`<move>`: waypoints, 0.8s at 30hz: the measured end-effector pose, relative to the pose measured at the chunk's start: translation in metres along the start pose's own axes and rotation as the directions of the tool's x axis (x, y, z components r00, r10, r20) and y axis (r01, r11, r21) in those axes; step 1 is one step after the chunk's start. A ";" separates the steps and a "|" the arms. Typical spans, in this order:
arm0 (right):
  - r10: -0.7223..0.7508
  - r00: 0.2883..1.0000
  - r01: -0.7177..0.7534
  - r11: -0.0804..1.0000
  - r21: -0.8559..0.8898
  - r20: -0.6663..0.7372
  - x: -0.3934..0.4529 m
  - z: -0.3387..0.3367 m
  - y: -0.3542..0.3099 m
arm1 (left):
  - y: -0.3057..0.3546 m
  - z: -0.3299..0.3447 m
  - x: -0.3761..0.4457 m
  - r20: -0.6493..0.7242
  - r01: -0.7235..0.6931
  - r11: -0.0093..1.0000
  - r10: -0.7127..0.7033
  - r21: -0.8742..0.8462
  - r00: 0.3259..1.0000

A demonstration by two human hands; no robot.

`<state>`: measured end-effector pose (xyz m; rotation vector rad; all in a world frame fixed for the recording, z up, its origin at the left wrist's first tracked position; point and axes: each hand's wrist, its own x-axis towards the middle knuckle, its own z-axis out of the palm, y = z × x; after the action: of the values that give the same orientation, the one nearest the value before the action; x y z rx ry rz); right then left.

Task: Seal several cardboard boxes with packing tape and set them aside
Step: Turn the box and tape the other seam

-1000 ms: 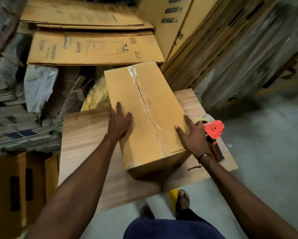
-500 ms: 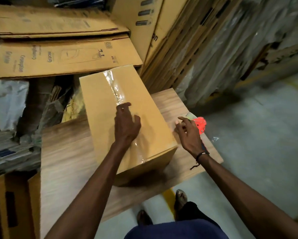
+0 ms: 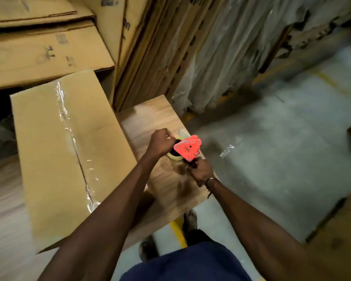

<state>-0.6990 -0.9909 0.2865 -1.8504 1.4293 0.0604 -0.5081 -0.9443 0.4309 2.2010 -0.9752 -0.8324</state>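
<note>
The right hand (image 3: 201, 172) grips the handle of the red tape dispenser (image 3: 187, 148) at the wooden tabletop's (image 3: 150, 116) right edge. The left hand (image 3: 160, 141), fingers curled, pinches at its tape roll, probably freeing the tape end. The taped cardboard box (image 3: 69, 151) lies alongside, leftward.

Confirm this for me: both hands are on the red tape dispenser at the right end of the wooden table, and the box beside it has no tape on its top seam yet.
Not quite. The head view shows clear tape already running along the top seam of the cardboard box. The rest holds: the left hand and right hand are both on the red tape dispenser at the right end of the wooden table.
</note>
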 end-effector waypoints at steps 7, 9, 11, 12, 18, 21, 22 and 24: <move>0.070 0.991 -0.060 0.995 -0.084 0.113 0.020 0.011 0.003 | -0.017 0.028 0.014 -0.001 0.113 0.994 -0.113 0.010 0.994; 0.078 0.987 -0.067 0.995 -0.080 0.142 0.022 0.009 0.002 | -0.020 0.030 0.018 -0.008 0.135 0.991 -0.135 0.009 0.991; 0.059 0.980 -0.044 0.995 -0.085 0.192 0.025 0.003 -0.003 | -0.019 0.029 0.018 -0.007 0.171 0.985 -0.171 0.014 0.985; 0.051 0.976 -0.031 0.995 -0.095 0.212 0.029 -0.001 -0.007 | -0.020 0.028 0.017 -0.004 0.195 0.981 -0.194 0.022 0.981; -0.061 0.931 0.115 0.985 -0.130 0.359 0.035 -0.087 -0.060 | -0.027 0.024 0.010 -0.030 0.330 0.944 -0.330 -0.018 0.943; -0.093 0.942 0.124 0.989 -0.078 0.322 0.040 -0.131 -0.075 | -0.047 0.033 0.023 0.013 0.371 0.923 -0.371 -0.100 0.928; -0.111 0.947 0.129 0.991 -0.041 0.300 0.039 -0.142 -0.081 | -0.053 0.035 0.028 0.039 0.393 0.909 -0.392 -0.138 0.919; -0.099 0.950 0.105 0.995 -0.003 0.296 0.040 -0.162 -0.093 | -0.043 0.032 0.026 0.107 0.458 0.856 -0.446 -0.238 0.889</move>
<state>-0.6718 -1.1135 0.4304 -1.8382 1.1283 0.2890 -0.4997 -0.9486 0.3724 2.2122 -0.3318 -1.1562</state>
